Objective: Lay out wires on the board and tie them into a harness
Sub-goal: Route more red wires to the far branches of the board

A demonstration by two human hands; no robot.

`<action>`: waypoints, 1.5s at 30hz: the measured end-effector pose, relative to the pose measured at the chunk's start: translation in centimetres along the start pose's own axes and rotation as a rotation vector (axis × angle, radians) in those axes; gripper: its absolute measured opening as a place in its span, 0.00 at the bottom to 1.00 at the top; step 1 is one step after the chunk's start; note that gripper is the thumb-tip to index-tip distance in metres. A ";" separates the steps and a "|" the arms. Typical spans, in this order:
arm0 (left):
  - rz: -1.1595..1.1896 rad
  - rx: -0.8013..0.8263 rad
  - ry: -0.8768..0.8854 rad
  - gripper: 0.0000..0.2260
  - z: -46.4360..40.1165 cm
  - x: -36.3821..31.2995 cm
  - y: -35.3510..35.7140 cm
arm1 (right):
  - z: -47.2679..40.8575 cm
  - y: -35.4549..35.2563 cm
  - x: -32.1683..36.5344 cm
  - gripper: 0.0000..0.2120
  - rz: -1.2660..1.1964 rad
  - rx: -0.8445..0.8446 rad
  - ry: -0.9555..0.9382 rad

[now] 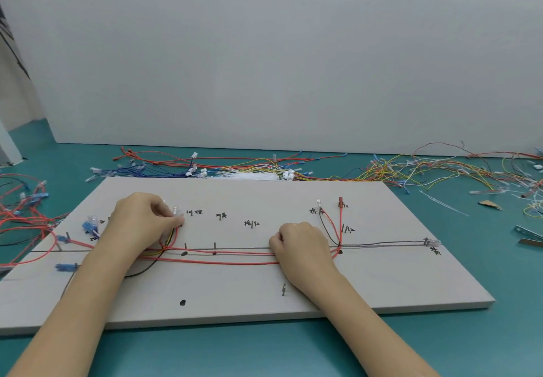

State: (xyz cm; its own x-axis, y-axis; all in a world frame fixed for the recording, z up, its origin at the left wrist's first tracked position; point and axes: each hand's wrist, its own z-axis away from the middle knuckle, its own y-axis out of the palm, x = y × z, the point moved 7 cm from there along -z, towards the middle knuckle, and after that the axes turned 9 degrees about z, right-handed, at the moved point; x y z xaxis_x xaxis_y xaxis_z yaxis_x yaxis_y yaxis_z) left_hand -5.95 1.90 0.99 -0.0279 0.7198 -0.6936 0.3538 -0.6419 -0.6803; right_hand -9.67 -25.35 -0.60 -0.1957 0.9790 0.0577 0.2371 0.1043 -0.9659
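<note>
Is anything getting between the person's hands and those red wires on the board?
Nothing visible. The left hand already pinches a wire end by its clear connector, and the right hand rests directly on the red wires.

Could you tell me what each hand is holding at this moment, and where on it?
Left hand pinches a wire's clear terminal end; right hand grips the red wires mid-run.

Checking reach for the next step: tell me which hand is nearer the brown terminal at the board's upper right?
Right. The right hand lies just below-left of the brown terminal; the left hand is far across the board.
</note>
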 end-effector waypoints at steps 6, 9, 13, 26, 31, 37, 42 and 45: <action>-0.062 -0.017 0.012 0.12 0.1 -0.5 0.0 | -0.2 0.5 -0.2 0.13 -0.109 0.069 0.035; -0.021 -0.007 0.021 0.11 0.1 -0.3 0.0 | -0.1 0.5 -0.1 0.13 -0.090 0.070 0.033; -0.038 0.005 0.056 0.10 0.1 -0.5 0.3 | -0.1 0.4 -0.4 0.13 -0.108 0.078 0.049; 0.123 0.270 0.192 0.05 2.1 -4.7 4.3 | 1.9 -0.8 -7.8 0.16 -0.092 0.032 0.269; 0.130 0.267 0.228 0.04 3.0 -5.6 5.0 | 2.5 -0.9 -9.2 0.17 -0.092 0.031 0.273; 0.142 0.229 0.255 0.03 3.6 -6.2 5.4 | 2.9 -1.2 -9.8 0.17 -0.073 0.032 0.260; 0.103 0.190 0.276 0.03 4.3 -7.4 6.0 | 3.6 -1.5 -11.0 0.18 -0.076 0.031 0.259; 0.066 0.139 0.280 0.04 4.9 -8.1 6.5 | 3.9 -1.7 -11.7 0.18 -0.093 0.033 0.266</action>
State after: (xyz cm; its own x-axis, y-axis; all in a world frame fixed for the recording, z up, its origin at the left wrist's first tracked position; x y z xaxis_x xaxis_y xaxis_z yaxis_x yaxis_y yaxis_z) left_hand -8.06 -9.42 1.08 0.2557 0.7080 -0.6583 0.2146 -0.7055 -0.6754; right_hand -11.45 -37.69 -0.65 0.0429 0.9776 0.2061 0.1980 0.1939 -0.9608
